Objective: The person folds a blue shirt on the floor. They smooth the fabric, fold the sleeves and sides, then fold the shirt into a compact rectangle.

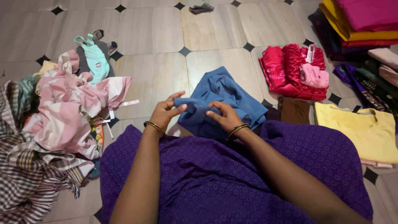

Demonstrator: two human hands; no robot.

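A blue garment [226, 97] lies bunched on the tiled floor just past my purple-clad lap [232, 174]. My left hand [166, 111] pinches its near left edge with thumb and fingers. My right hand [224, 115] grips a fold of the same blue cloth close beside it. Both wrists wear gold bangles.
A heap of unfolded clothes, pink-and-white [68, 110], checked [25, 174] and mint green [96, 60], lies at my left. Folded red satin [290, 70], a brown piece [294, 110] and a yellow garment [360, 128] lie at the right. Stacked folded cloth [360, 25] fills the far right. A grey rag [201, 8] lies far off.
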